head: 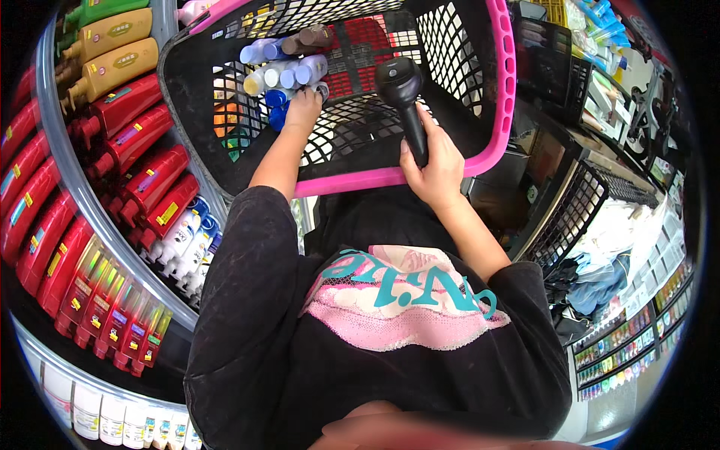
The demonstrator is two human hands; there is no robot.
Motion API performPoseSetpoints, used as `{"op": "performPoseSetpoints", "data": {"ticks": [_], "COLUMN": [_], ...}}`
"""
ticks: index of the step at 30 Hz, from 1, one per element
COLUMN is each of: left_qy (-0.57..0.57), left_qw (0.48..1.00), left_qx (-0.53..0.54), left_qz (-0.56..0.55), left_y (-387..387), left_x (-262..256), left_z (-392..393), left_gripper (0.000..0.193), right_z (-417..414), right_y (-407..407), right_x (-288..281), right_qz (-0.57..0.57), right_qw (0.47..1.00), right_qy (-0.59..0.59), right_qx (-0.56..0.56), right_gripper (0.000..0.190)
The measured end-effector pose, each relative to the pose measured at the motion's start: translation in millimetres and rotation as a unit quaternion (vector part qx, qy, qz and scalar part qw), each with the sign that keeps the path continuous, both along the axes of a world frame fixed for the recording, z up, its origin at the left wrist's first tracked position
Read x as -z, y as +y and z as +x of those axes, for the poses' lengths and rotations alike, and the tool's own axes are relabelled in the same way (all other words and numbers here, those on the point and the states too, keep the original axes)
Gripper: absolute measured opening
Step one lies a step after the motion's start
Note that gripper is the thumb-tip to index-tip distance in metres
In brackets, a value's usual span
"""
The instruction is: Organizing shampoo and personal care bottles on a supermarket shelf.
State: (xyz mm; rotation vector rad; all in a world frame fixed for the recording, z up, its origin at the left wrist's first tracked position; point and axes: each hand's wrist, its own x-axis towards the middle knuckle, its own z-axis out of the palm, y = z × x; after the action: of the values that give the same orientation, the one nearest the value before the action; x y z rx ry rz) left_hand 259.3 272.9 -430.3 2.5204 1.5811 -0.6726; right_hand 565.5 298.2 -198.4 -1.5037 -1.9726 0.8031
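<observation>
A black mesh shopping basket with a pink rim (489, 154) stands before me. Inside it, towards the left, is a cluster of small bottles with blue, white, lilac and brown caps (287, 72). My left hand (304, 107) reaches in over the near side of this cluster, its fingers at a dark bottle with a grey end (321, 90); whether they grip it cannot be told. Around the handle of a black handheld barcode scanner (400, 84) my right hand (436, 163) is closed, above the basket's near right part, with the scanner's head pointing away from me.
Shelves at the left hold red pump bottles (135, 138), amber bottles (121, 66) and white bottles (183, 233) behind a clear shelf edge (101, 191). On the right are a black mesh crate (574, 211), plastic bags (630, 236) and more stocked shelves (616, 343).
</observation>
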Motion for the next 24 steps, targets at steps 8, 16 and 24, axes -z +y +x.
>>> {"op": "performPoseSetpoints", "data": {"ticks": [8,16,24], "left_qy": [-0.105,-0.264,-0.572], "left_qw": [0.972,0.872,0.519], "left_qx": [-0.140,-0.402,-0.635], "left_qz": [-0.154,-0.093,0.018], "left_y": [21,28,-60], "left_x": [-51,-185,-282], "left_z": [10,14,-19], "left_gripper": [0.034,0.042,0.030], "right_z": [3,1,0], "right_y": [-1,-1,-7], "right_x": [1,-2,-2], "right_qz": [-0.010,-0.030,-0.052], "right_qw": [1.000,0.999,0.998], "right_qy": [0.006,0.011,-0.021], "right_qx": [-0.011,-0.008,-0.015], "right_gripper": [0.063,0.060,0.058]}}
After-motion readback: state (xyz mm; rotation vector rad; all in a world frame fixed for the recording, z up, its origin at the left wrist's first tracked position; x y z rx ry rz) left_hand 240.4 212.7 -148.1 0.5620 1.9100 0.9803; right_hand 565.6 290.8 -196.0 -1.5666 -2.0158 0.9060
